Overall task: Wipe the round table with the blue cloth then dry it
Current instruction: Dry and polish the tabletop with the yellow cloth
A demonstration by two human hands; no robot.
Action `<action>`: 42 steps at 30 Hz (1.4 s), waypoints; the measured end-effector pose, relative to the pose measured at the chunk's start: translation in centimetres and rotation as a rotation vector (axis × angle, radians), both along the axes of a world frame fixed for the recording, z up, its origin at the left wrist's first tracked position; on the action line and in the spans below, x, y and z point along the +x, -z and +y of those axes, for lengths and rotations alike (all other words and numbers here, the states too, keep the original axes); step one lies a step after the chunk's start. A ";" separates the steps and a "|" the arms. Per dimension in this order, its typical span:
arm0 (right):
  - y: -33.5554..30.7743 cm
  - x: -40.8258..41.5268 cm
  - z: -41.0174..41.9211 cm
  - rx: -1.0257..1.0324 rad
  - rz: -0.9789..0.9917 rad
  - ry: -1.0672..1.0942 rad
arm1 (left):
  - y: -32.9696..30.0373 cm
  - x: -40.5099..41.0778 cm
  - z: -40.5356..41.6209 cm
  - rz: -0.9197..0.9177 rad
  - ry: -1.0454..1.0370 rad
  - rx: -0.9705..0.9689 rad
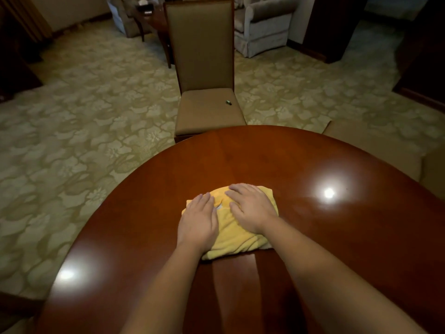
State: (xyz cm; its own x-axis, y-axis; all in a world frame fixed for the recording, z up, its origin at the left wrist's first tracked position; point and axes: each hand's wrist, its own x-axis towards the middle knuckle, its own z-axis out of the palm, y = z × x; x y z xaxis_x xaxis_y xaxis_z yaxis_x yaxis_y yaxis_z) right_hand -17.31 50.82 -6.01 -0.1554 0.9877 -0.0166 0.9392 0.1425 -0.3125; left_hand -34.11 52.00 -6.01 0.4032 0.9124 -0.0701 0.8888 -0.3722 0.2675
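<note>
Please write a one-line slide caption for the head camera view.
Both hands, left hand and right hand, press flat on a folded yellow cloth on the round wooden table.

A folded yellow cloth (234,231) is laid flat near the middle of the glossy, dark-red round table (337,237).

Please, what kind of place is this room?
Probably a hotel suite or a formal sitting room. A polished round wooden table stands on patterned carpet, with an upholstered dining chair drawn up and pale armchairs further back. Both hands press a yellow cloth on the table.
</note>
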 end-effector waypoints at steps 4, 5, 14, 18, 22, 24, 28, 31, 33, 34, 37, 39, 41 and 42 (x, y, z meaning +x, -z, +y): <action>-0.7 -0.1 -0.9 -0.043 0.026 0.022 | -0.3 -0.2 -1.0 -0.024 0.005 0.105; -0.9 -0.1 -1.3 -0.056 0.023 0.026 | -0.4 -0.3 -1.3 -0.026 0.014 0.110; -1.3 -1.4 -9.6 -0.073 -0.002 0.053 | -0.7 -1.6 -8.9 -0.069 0.061 0.208; -1.1 -2.1 -13.8 -0.054 -0.008 0.034 | -1.0 -2.2 -12.8 -0.076 0.103 0.225; -1.5 -2.4 -18.0 0.006 -0.011 0.035 | -1.1 -2.1 -16.6 -0.094 0.112 0.240; -1.2 -2.3 -20.0 0.082 0.002 0.070 | -0.9 -1.9 -17.9 -0.094 0.089 0.261; -0.2 -2.1 -21.7 0.209 -0.024 0.100 | -0.5 -1.6 -18.1 -0.137 0.044 0.324; 0.2 -1.8 -20.9 0.284 -0.027 0.130 | 0.1 -0.8 -17.3 -0.169 0.003 0.320; 0.3 -1.3 -19.6 0.315 -0.011 0.134 | 0.4 -0.2 -16.4 -0.183 -0.016 0.328; 0.2 -0.9 -18.7 0.320 -0.005 0.124 | 0.5 0.3 -15.8 -0.183 -0.033 0.330; 0.2 1.5 -15.5 0.306 0.008 0.049 | 0.6 2.3 -14.1 -0.164 -0.096 0.323; 0.1 3.3 -13.4 0.285 0.003 -0.007 | 0.6 4.1 -12.9 -0.145 -0.134 0.293; 0.0 5.4 -11.5 0.281 -0.022 -0.037 | 0.6 6.0 -11.4 -0.131 -0.168 0.265; -0.1 6.4 -10.7 0.275 -0.029 -0.045 | 0.6 7.0 -10.7 -0.119 -0.177 0.254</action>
